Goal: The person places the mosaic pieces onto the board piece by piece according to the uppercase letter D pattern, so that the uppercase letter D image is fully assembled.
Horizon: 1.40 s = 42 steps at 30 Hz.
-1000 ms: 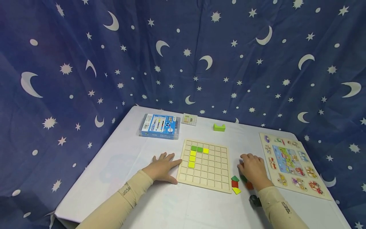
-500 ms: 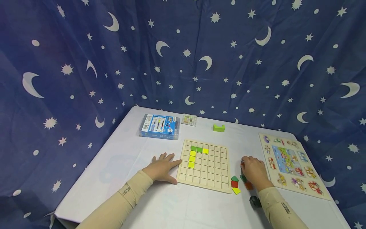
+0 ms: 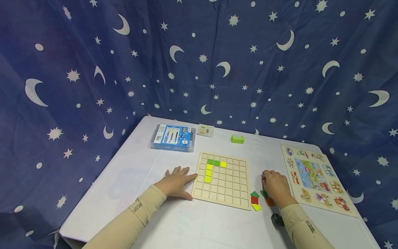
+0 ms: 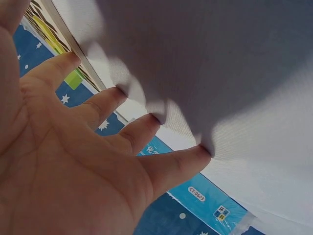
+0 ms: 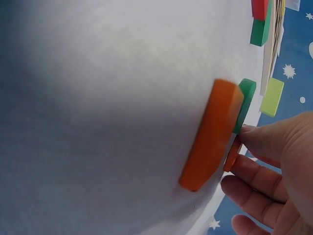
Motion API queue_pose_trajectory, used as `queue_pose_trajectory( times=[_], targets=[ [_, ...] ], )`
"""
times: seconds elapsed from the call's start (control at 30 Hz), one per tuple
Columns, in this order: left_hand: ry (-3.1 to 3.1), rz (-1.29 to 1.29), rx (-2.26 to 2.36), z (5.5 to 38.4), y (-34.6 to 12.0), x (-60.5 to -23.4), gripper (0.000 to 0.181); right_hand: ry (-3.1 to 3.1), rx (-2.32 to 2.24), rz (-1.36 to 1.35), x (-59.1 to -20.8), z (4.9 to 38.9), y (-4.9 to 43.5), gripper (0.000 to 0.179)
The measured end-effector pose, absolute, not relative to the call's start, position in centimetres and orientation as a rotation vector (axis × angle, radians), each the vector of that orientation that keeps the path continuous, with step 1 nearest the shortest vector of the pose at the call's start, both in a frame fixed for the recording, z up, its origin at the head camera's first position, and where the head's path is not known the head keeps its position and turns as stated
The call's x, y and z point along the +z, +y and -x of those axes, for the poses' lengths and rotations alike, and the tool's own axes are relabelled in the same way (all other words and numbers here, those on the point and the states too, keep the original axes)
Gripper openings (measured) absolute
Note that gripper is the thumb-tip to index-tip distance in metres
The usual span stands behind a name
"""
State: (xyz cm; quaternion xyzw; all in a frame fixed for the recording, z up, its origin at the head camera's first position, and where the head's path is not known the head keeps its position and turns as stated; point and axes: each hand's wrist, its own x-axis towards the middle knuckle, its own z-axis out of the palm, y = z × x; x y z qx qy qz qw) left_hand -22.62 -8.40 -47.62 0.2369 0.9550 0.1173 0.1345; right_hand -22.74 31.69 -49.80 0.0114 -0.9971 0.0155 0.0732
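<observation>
My left hand [image 3: 176,183] rests on the white tablecloth with fingers spread, its index fingertip at the left edge of the wooden grid board [image 3: 231,180]. Green tiles [image 3: 216,163] and yellow tiles [image 3: 208,173] lie in some of the board's squares. To the right of the board, my right hand [image 3: 276,186] pinches a small orange-red tile [image 5: 233,155] between thumb and index finger, low over the cloth. A green tile [image 5: 246,103] and a larger-looking orange tile [image 5: 212,134] lie beside it. The held tile's full shape is hidden by the fingers.
Green, red [image 3: 255,200] and yellow [image 3: 256,207] tiles lie by the board's lower right corner. A picture puzzle [image 3: 290,160] lies at right. Behind are a blue box [image 3: 174,138], a pattern card [image 3: 206,130] and a light green block [image 3: 237,139]. A black object [image 3: 276,220] sits near the right wrist.
My right hand has drawn slightly to the right, and an orange-red tile now shows at its fingertips. The left hand stays at the board's edge.
</observation>
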Motion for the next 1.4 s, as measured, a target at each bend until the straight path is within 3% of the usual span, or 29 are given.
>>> queue_pose_trajectory(
  times=[0.77,1.13,1.4],
  targets=[
    [2.769,-0.698,0.346,22.4,-8.4,-47.8,0.094,-2.925,0.115,-0.089,-49.3,22.3,31.0,0.031],
    [2.766,-0.702,0.357,22.7,-8.3,-47.9,0.094,-2.809,0.130,-0.332,-48.1,21.8,26.6,0.041],
    [2.761,-0.682,0.360,22.7,-8.4,-47.8,0.094,-2.788,0.181,-0.587,-47.9,21.1,21.1,0.037]
  ],
)
